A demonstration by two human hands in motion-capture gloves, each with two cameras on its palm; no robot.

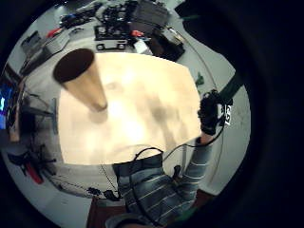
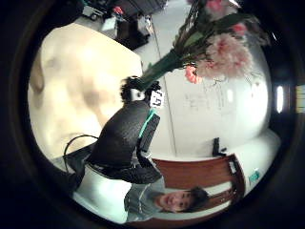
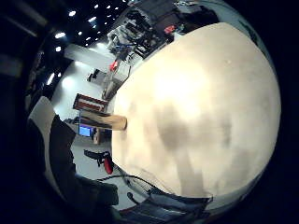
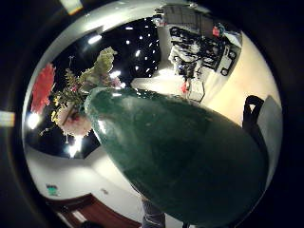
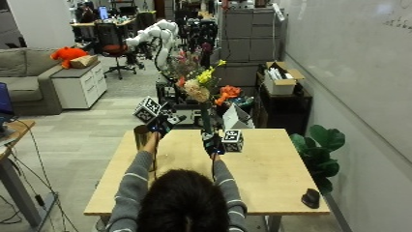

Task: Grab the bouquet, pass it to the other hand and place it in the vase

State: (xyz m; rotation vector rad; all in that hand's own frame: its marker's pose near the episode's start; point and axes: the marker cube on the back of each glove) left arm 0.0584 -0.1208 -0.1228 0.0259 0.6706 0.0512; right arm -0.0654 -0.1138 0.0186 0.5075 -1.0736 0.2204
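Wooden table (image 5: 270,164) carries a tan vase (image 5: 141,137) at its left edge. Above the table, the bouquet (image 5: 201,82) stands upright: pink, yellow and orange flowers over a dark green wrap. The right hand (image 5: 211,144) grips its base. The left hand (image 5: 161,123) is raised above the vase; I cannot tell how its fingers are.

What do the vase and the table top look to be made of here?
Vase: tan, matt, tapering tube with a dark inside; could be card, wood or ceramic, it cannot be told. Table: light wood or wood-look laminate, smooth, with a soft sheen that shows glare in the palm views.
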